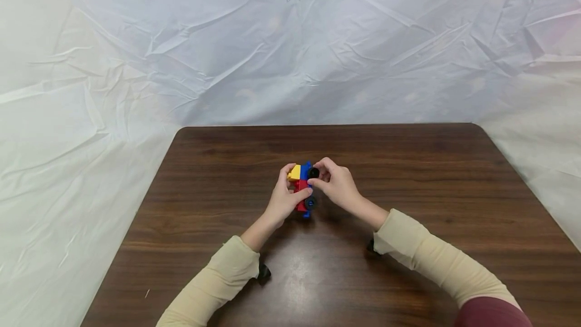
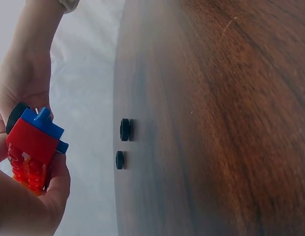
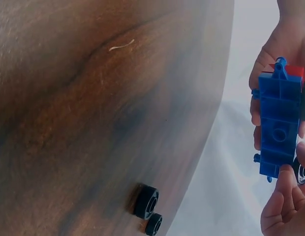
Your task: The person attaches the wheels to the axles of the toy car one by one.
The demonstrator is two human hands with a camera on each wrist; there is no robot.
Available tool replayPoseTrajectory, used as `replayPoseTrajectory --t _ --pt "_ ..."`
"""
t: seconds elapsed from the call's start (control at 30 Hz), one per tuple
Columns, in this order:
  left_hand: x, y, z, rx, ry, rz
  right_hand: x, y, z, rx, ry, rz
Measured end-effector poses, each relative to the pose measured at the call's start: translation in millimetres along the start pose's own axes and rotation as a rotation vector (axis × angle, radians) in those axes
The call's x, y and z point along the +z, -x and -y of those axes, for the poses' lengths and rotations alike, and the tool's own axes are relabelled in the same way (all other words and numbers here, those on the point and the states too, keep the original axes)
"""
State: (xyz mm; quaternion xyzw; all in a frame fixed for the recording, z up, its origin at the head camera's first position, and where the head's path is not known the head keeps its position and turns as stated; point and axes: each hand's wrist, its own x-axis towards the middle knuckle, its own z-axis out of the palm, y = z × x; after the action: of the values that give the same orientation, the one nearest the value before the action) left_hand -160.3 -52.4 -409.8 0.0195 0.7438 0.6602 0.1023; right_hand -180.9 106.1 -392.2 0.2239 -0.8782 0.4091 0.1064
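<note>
A toy car of red, yellow and blue blocks [image 1: 302, 185] is raised above the table, tilted on its side. My left hand [image 1: 282, 201] grips its body with the thumb across the red part. The blue underside [image 3: 280, 113] faces the right wrist camera, two bare pegs along one edge. One black wheel [image 1: 310, 203] sits on the other side near my left thumb. My right hand [image 1: 338, 183] pinches a second black wheel [image 1: 313, 173] at the car's far end, a fingertip against the underside. Part of the red and yellow top is hidden by my left hand.
Two loose black wheels, a larger one [image 3: 146, 201] and a smaller-looking one [image 3: 154, 224], stand close together on the brown wooden table [image 1: 204, 165]. A pale scrap [image 3: 122, 45] lies on the wood. White cloth [image 1: 317, 64] hangs behind the table's far edge.
</note>
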Motion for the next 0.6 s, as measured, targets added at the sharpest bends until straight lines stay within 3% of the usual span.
replayPoseTrajectory --t 0.33,0.6 --pt "-1.9 1.0 0.4 0.030 0.002 -0.009 9.2 -0.3 3.0 -0.009 0.006 -0.083" --pt "-4.3 2.6 2.0 0.056 -0.040 -0.027 11.4 -2.6 6.0 0.053 -0.014 -0.074"
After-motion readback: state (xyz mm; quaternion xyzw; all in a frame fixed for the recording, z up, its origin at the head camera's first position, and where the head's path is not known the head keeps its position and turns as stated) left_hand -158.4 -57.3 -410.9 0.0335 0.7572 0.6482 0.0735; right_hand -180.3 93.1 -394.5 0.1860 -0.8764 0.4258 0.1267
